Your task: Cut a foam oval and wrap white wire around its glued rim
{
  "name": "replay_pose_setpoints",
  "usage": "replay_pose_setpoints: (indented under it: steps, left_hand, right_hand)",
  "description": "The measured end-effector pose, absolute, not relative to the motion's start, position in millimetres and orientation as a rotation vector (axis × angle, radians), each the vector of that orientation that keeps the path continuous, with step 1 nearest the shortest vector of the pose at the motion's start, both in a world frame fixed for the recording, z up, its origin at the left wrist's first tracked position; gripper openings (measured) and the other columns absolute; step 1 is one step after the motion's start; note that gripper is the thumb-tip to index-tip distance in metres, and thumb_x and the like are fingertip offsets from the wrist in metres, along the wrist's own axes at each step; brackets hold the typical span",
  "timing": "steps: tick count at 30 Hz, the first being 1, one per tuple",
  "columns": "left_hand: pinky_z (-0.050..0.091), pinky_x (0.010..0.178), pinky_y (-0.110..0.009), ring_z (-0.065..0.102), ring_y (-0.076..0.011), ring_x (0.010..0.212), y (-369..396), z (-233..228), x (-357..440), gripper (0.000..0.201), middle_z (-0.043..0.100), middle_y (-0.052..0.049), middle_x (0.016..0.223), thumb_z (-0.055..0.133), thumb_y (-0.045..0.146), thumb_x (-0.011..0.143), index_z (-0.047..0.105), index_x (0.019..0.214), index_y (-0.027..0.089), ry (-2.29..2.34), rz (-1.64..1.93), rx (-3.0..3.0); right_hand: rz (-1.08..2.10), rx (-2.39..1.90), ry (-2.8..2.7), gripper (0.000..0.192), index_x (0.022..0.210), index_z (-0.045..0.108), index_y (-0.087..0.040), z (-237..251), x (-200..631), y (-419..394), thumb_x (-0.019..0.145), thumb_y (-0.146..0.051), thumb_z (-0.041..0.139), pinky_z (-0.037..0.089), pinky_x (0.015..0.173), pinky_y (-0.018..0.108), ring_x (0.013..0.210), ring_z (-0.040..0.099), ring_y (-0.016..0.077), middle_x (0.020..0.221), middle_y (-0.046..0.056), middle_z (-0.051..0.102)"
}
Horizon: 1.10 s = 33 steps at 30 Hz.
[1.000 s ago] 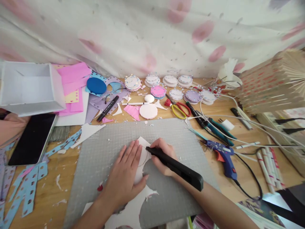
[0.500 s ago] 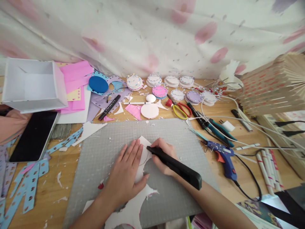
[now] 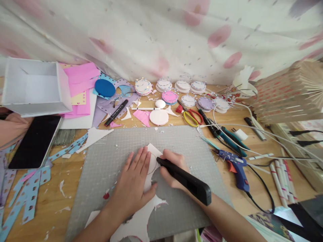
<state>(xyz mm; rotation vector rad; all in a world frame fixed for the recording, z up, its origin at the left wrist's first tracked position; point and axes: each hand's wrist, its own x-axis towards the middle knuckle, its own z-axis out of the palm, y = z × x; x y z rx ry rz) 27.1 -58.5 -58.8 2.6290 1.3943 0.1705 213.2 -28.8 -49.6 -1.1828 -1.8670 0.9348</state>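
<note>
We see the left hand (image 3: 132,183) spread flat, fingers wide, pressing a white foam sheet (image 3: 141,215) down on the grey cutting mat (image 3: 181,148); the sheet runs from the mat's middle to its near edge, with round pieces already cut from it and a circle drawn under the fingertips. The right hand (image 3: 173,168) is closed around a black cutter (image 3: 185,179), held like a pen just right of the left hand, its tip touching the sheet at the drawn circle near the mat's centre. Just beyond the mat's far edge lie a pale pink foam disc (image 3: 158,117), red-and-yellow scissors (image 3: 190,115) and a black marker (image 3: 115,113); farther back, against the spotted curtain (image 3: 161,37), stands a row of small decorated round pieces (image 3: 164,85). Just off the mat's right edge lies a blue glue gun (image 3: 236,165) with its black cord. Well to the left of the mat sits a dark-screened tablet (image 3: 34,141), with an open white box (image 3: 32,86) behind it, and blue punched strips (image 3: 27,191) lie near the mat's left edge.
</note>
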Motion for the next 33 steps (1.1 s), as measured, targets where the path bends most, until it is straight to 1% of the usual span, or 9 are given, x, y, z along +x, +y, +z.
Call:
replay_pose_setpoints:
  steps: [4, 8, 14, 16, 18, 20, 22, 28, 33]
  left_hand:
    - [0.012, 0.117, -0.052, 0.010, -0.0314, 0.146, -60, -60, 28, 0.077, 0.018, -0.020, 0.157, 0.046, 0.045, 0.087, 0.023, 0.148, 0.004, 1.391, 0.169, 2.630]
    - [0.015, 0.116, -0.052, 0.012, -0.0316, 0.145, -57, -57, 25, 0.078, 0.017, -0.020, 0.157, 0.049, 0.041, 0.085, 0.022, 0.148, 0.004, 1.368, 0.204, 2.633]
    - [0.019, 0.117, -0.051, 0.019, -0.0248, 0.145, -43, -32, 8, 0.074, 0.020, -0.009, 0.158, 0.050, 0.020, 0.079, 0.023, 0.148, 0.017, 1.023, 0.084, 2.700]
    - [0.021, 0.116, -0.051, 0.022, -0.0251, 0.144, -43, -28, 5, 0.072, 0.023, -0.010, 0.157, 0.049, 0.016, 0.079, 0.026, 0.147, 0.018, 1.040, 0.109, 2.737]
    - [0.026, 0.115, -0.049, 0.028, -0.0262, 0.142, -49, -31, 6, 0.066, 0.030, -0.012, 0.154, 0.047, 0.014, 0.081, 0.031, 0.145, 0.016, 1.156, 0.172, 2.756]
    - [0.030, 0.113, -0.048, 0.033, -0.0270, 0.139, -59, -38, 8, 0.059, 0.036, -0.015, 0.151, 0.046, 0.015, 0.084, 0.037, 0.142, 0.013, 1.266, 0.221, 2.741]
    - [0.033, 0.111, -0.047, 0.032, -0.0277, 0.139, -67, -47, 10, 0.056, 0.036, -0.016, 0.151, 0.046, 0.017, 0.086, 0.038, 0.141, 0.012, 1.311, 0.249, 2.715]
    - [0.032, 0.112, -0.047, 0.026, -0.0270, 0.142, -74, -55, 12, 0.057, 0.033, -0.014, 0.153, 0.045, 0.017, 0.087, 0.035, 0.143, 0.013, 1.342, 0.280, 2.671]
    - [0.032, 0.112, -0.047, 0.027, -0.0260, 0.142, -71, -55, 13, 0.060, 0.035, -0.012, 0.152, 0.045, 0.015, 0.087, 0.032, 0.145, 0.014, 1.348, 0.341, 2.673]
  right_hand:
    - [0.995, -1.207, -1.772, 0.014, 0.067, 0.038, -0.022, -50, 213, -30, 0.065, -0.014, 0.050, 0.028, 0.046, 0.021, 0.048, 0.033, 0.0095, 0.055, -0.007, 0.036]
    - [1.004, -1.187, -1.677, 0.007, 0.071, 0.047, -0.021, -52, 222, -27, 0.065, -0.018, 0.049, 0.034, 0.047, 0.022, 0.050, 0.042, 0.0119, 0.057, -0.005, 0.046]
    - [0.902, -1.168, -1.532, 0.013, 0.083, 0.047, -0.022, -61, 240, -19, 0.070, -0.021, 0.045, 0.038, 0.050, 0.026, 0.054, 0.047, 0.0153, 0.062, -0.003, 0.050]
    - [0.901, -1.162, -1.575, 0.013, 0.082, 0.049, -0.023, -60, 242, -19, 0.070, -0.019, 0.049, 0.038, 0.051, 0.026, 0.055, 0.049, 0.0153, 0.063, -0.003, 0.052]
    - [0.907, -1.141, -1.647, 0.013, 0.080, 0.050, -0.023, -58, 240, -20, 0.068, -0.018, 0.051, 0.038, 0.051, 0.025, 0.054, 0.049, 0.0146, 0.063, -0.003, 0.053]
    - [0.901, -1.107, -1.722, 0.014, 0.078, 0.050, -0.023, -57, 236, -21, 0.066, -0.017, 0.051, 0.037, 0.050, 0.025, 0.052, 0.048, 0.0136, 0.061, -0.004, 0.052]
    - [0.880, -1.069, -1.794, 0.015, 0.078, 0.050, -0.023, -59, 232, -22, 0.064, -0.017, 0.050, 0.036, 0.050, 0.025, 0.051, 0.046, 0.0132, 0.061, -0.004, 0.051]
    - [0.803, -0.988, -1.973, 0.017, 0.078, 0.045, -0.023, -64, 226, -20, 0.062, -0.018, 0.048, 0.034, 0.050, 0.026, 0.050, 0.042, 0.0136, 0.060, -0.004, 0.045]
    - [0.750, -1.034, -2.043, 0.017, 0.068, 0.034, -0.025, -59, 220, -22, 0.060, -0.015, 0.046, 0.029, 0.049, 0.026, 0.047, 0.033, 0.0127, 0.055, -0.006, 0.034]
